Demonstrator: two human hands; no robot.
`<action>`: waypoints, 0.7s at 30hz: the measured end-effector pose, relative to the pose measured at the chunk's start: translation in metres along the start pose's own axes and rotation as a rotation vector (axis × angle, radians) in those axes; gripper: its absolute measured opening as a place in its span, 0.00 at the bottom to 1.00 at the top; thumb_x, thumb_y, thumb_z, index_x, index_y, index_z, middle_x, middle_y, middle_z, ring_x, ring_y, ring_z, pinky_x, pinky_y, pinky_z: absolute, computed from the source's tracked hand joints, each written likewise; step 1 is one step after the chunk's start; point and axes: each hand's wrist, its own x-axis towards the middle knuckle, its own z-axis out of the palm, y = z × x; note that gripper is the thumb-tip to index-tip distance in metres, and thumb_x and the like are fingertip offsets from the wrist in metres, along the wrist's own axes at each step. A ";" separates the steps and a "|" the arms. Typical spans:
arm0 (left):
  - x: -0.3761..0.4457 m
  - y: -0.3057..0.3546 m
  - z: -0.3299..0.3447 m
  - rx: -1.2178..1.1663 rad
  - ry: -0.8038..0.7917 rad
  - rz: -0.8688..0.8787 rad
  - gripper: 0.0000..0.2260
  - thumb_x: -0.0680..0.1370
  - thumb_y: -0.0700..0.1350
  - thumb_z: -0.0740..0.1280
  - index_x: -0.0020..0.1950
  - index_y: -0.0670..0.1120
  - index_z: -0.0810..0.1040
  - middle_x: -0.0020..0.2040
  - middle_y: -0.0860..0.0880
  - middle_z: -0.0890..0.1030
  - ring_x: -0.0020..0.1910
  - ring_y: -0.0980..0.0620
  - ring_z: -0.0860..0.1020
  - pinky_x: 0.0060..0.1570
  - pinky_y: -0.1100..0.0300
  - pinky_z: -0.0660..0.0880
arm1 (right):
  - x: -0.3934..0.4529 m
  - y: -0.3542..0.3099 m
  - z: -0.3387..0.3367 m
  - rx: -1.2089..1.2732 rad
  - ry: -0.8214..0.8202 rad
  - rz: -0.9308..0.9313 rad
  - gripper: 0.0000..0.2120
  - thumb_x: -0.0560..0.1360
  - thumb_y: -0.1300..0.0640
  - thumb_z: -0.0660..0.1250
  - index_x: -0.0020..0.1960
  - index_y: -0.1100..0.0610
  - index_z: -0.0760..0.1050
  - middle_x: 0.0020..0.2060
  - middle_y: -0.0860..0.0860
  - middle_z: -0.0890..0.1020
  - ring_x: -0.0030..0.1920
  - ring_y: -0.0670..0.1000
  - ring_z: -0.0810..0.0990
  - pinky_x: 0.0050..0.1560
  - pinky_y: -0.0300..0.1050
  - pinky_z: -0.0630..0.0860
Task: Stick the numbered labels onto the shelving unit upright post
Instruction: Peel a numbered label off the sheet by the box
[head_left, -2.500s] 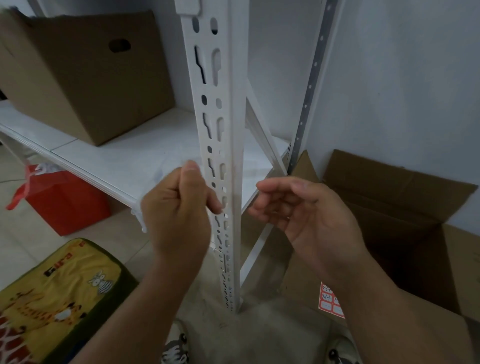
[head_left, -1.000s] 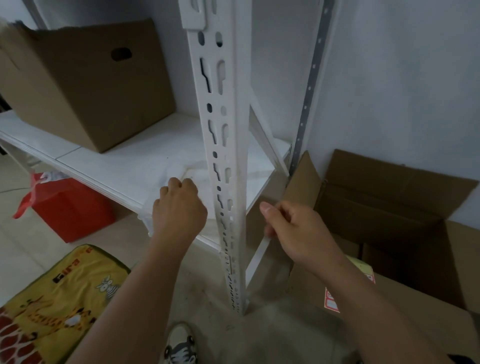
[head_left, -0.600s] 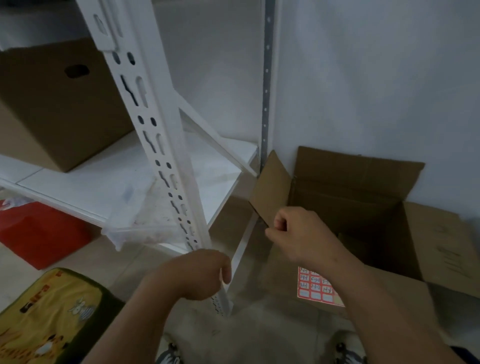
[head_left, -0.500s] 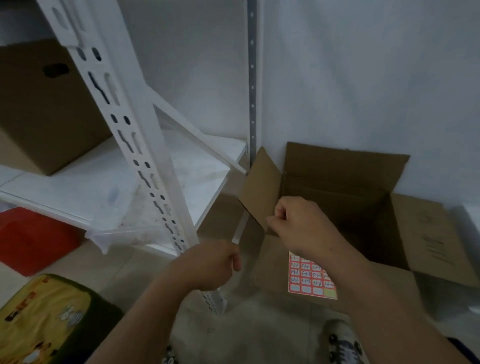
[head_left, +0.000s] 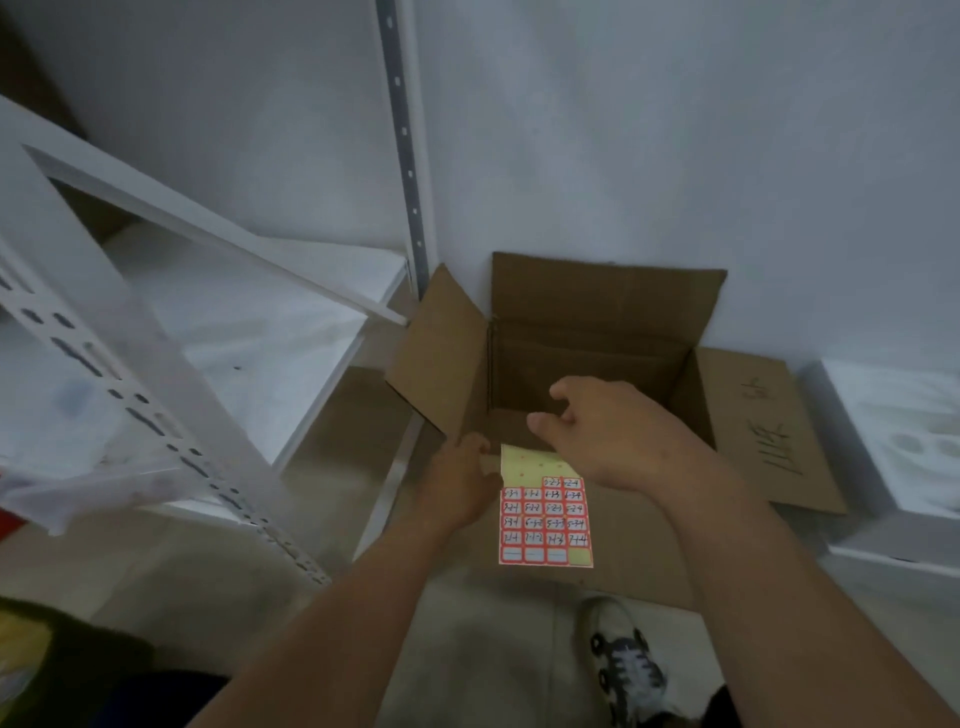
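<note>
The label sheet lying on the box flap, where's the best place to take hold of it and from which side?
Take the label sheet by its bare yellow top strip, coming from the far end near the open cardboard box. It lies flat on the flap, and that strip's labels look already peeled, so a grip there likely avoids smudging or lifting labels. The left hand is at its top-left corner; the right hand hovers above.

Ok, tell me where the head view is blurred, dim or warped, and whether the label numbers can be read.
Head view: dim and flat, no glare. The upright post at left is motion-smeared, and wide-angle distortion tilts it. The label sheet on the cardboard box flap is sharper, but its handwritten numbers are too small to read reliably. The left hand and right hand are slightly soft.
</note>
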 end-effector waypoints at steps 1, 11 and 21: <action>0.006 -0.003 0.014 0.024 -0.002 0.003 0.14 0.77 0.50 0.66 0.61 0.48 0.74 0.57 0.51 0.76 0.55 0.48 0.77 0.45 0.61 0.71 | 0.000 0.003 -0.001 0.005 -0.007 0.002 0.20 0.79 0.42 0.58 0.66 0.53 0.68 0.53 0.50 0.79 0.49 0.49 0.78 0.54 0.48 0.76; 0.063 -0.014 0.075 0.085 -0.097 -0.059 0.46 0.69 0.75 0.57 0.78 0.48 0.52 0.77 0.46 0.59 0.76 0.39 0.53 0.72 0.42 0.53 | 0.010 0.039 -0.003 -0.033 0.000 0.053 0.26 0.78 0.39 0.57 0.71 0.51 0.64 0.56 0.48 0.78 0.48 0.47 0.75 0.44 0.41 0.71; 0.065 0.035 0.058 -0.402 -0.017 -0.069 0.33 0.78 0.37 0.63 0.78 0.52 0.50 0.65 0.45 0.76 0.61 0.46 0.77 0.56 0.51 0.75 | 0.020 0.072 -0.009 -0.067 -0.003 0.136 0.21 0.78 0.39 0.58 0.64 0.51 0.69 0.51 0.47 0.80 0.43 0.45 0.77 0.44 0.44 0.76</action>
